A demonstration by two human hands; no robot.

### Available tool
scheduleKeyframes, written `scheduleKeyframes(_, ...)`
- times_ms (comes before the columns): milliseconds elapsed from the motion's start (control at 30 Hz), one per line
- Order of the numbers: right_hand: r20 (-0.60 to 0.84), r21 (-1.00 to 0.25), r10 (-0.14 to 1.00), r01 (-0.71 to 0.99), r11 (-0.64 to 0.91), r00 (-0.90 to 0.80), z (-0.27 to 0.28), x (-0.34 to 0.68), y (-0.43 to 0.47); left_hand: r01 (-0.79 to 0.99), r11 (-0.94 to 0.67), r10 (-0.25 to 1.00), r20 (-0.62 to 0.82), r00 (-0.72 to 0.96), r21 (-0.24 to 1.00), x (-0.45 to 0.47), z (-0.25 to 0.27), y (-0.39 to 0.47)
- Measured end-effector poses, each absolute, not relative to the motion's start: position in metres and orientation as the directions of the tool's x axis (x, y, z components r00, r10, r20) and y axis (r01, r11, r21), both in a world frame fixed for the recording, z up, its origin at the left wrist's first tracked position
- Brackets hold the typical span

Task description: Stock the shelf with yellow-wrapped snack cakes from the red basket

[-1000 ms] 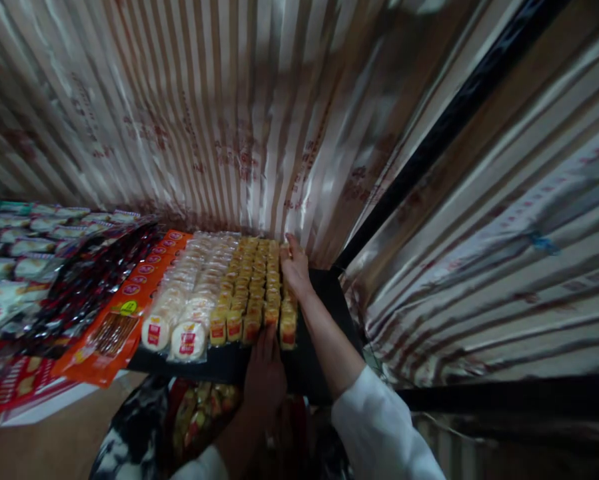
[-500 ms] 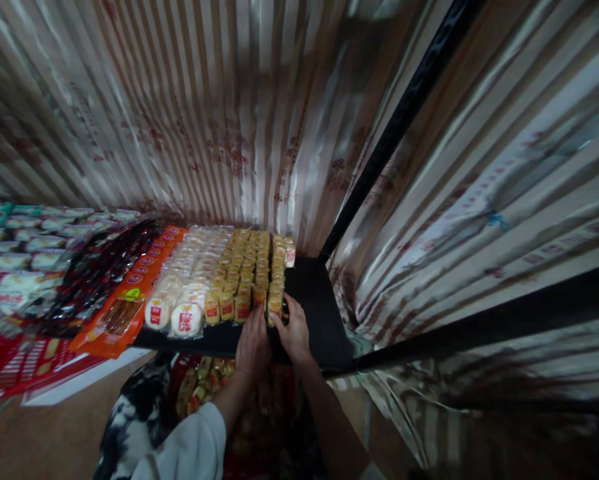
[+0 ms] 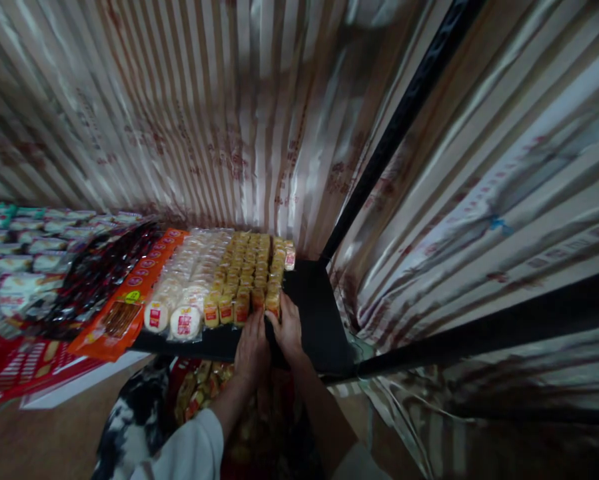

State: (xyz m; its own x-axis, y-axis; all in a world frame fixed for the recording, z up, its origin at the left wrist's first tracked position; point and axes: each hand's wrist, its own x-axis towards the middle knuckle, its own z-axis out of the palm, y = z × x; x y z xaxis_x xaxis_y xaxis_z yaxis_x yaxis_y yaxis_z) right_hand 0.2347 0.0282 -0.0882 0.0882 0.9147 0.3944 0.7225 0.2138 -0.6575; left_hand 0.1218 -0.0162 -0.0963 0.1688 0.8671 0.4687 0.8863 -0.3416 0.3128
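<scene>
Partly, the left hand (image 3: 252,348) and right hand (image 3: 288,330) hide yellow packets (image 3: 242,283), grips impossible to tell.

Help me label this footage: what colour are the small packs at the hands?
The small packs are golden yellow with red labels, in the head view.

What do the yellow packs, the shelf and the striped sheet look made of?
Yellow packs: probably thin plastic wrap, slightly shiny, with faint glints; dimness leaves it open. Shelf: perhaps painted metal, matt black, no grain showing. Striped sheet: likely thin plastic film, glossy, with highlights along its folds.
</scene>
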Motion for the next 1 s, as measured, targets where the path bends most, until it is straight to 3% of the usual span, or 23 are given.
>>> scheduleKeyframes(367,0.378,-0.679,0.922,0.704,0.209,0.090,-0.098,0.237,0.029,0.757,-0.415,0.875,0.448,0.181,0.505,0.120,-0.078,-0.021)
scheduleKeyframes(600,0.322,-0.721,0.944,0.665,0.195,0.072,-0.102,0.239,0.029,0.802,-0.374,0.888,0.429,0.164,0.467,0.133,-0.087,-0.011)
scheduleKeyframes(767,0.299,-0.815,0.954,0.530,0.237,0.033,-0.105,0.259,0.031,0.861,-0.347,0.864,0.485,0.138,0.373,0.134,-0.088,-0.013)
scheduleKeyframes(1000,0.088,-0.934,0.964,0.356,-0.008,0.251,-0.094,0.264,0.070,0.922,-0.257,0.916,0.376,0.138,0.288,0.143,-0.083,-0.015)
